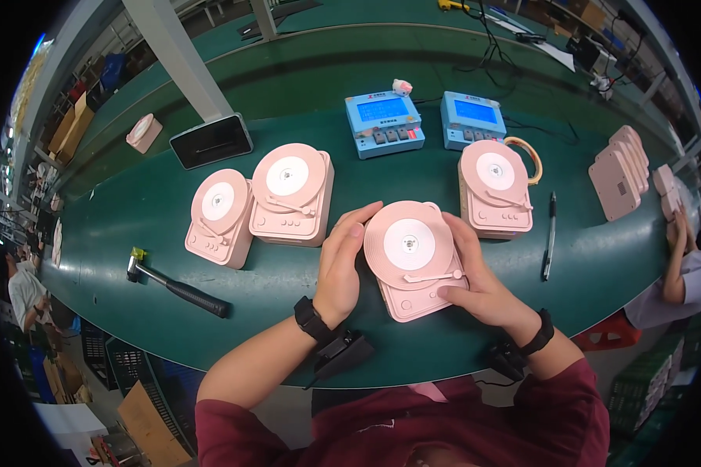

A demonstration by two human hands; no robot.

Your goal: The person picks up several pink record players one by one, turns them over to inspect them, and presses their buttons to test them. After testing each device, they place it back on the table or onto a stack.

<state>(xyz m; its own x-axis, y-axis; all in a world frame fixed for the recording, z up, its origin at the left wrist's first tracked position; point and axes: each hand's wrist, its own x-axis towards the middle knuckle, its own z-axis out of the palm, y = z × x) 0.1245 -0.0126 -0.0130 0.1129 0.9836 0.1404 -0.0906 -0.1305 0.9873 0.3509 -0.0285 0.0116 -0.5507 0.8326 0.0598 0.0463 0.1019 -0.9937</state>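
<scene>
Centrally, pink record player (411,257): between my hands, over the bench (288,280).
Left hand (341,265): holding its left side.
Right hand (481,282): gripping its right edge, thumb on front.

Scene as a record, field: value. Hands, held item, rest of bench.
held item: pink turntable-shaped unit
left hand: cupped along its left side
right hand: clasping its right side
bench left: two similar pink units, black-handled hammer
bench right: another pink unit beyond the right hand; pen
farther back: two blue screened boxes, dark-screened phone or tablet
</scene>
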